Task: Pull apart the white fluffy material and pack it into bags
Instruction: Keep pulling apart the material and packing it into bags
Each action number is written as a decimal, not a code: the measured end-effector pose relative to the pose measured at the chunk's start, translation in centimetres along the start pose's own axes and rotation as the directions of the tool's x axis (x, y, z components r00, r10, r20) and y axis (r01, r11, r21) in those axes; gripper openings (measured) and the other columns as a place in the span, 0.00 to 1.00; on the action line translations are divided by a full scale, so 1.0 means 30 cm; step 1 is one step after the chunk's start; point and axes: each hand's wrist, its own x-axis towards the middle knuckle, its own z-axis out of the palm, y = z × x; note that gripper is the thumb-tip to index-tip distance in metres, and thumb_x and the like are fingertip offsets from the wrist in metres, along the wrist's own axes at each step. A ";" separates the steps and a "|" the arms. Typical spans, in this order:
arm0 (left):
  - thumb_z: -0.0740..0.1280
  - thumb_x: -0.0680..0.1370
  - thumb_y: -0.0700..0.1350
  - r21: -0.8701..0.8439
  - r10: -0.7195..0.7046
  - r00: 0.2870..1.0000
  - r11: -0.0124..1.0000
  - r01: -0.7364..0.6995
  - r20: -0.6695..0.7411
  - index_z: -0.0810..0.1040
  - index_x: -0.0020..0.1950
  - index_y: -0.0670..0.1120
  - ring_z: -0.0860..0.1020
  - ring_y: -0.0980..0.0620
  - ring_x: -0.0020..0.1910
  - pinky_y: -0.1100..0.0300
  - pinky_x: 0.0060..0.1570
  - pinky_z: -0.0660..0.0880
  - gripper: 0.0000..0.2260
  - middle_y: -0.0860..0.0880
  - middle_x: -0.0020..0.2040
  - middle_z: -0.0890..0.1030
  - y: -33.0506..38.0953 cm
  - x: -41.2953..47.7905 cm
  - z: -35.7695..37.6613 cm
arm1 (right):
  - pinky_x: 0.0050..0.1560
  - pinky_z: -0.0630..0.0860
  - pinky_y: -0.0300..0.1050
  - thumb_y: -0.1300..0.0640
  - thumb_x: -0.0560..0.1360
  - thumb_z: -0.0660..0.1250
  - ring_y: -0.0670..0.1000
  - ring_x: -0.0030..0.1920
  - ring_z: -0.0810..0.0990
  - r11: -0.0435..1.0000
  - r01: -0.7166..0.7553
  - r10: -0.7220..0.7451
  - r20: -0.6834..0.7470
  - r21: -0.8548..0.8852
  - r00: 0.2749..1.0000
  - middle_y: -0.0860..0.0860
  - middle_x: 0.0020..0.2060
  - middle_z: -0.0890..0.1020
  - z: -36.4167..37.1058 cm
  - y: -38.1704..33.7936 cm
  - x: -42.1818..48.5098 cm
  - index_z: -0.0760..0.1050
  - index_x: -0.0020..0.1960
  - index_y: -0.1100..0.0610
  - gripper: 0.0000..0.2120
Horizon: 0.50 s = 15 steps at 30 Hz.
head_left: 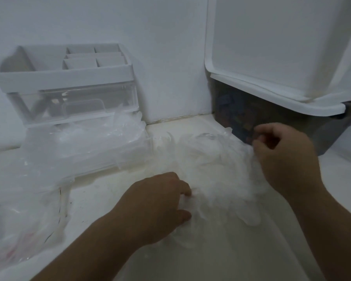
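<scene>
Your left hand (160, 203) grips the near edge of the white fluffy material (211, 169), which lies on the bench (101, 199). Your right hand (282, 153) pinches its far right edge with curled fingers. Clear bags (85, 138) lie to the left.

The fluff (211, 169) is a white, wispy mass, spread loose and thin on the worktop (101, 199). Clear, crumpled bags (85, 142) lie heaped just left of it.
</scene>
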 end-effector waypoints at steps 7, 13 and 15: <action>0.67 0.76 0.62 -0.009 -0.013 1.000 1.000 0.013 0.002 0.72 0.66 0.63 0.74 0.59 0.61 0.58 0.61 0.72 0.20 0.63 0.62 0.72 0.004 0.002 -0.002 | 0.60 0.77 0.49 0.36 0.70 0.72 0.51 0.55 0.80 0.942 0.052 0.117 0.467 -0.332 0.876 0.49 0.56 0.80 0.085 -0.053 -0.063 0.72 0.70 0.52 0.34; 0.67 0.76 0.62 -0.025 -0.023 0.999 0.999 0.024 0.026 0.73 0.66 0.63 0.74 0.59 0.61 0.57 0.62 0.72 0.19 0.64 0.62 0.72 0.004 -0.002 -0.009 | 0.39 0.73 0.40 0.57 0.78 0.68 0.48 0.37 0.79 0.995 -0.098 0.099 0.284 -0.019 0.954 0.49 0.36 0.83 0.089 -0.005 -0.023 0.83 0.42 0.55 0.08; 0.67 0.76 0.63 -0.029 -0.024 0.999 0.999 0.025 0.036 0.73 0.66 0.63 0.74 0.59 0.61 0.57 0.62 0.72 0.20 0.64 0.62 0.72 0.006 -0.004 -0.013 | 0.39 0.76 0.45 0.58 0.78 0.68 0.52 0.37 0.81 0.949 -0.251 0.200 0.252 0.191 0.947 0.51 0.34 0.83 0.079 -0.003 -0.018 0.82 0.40 0.56 0.09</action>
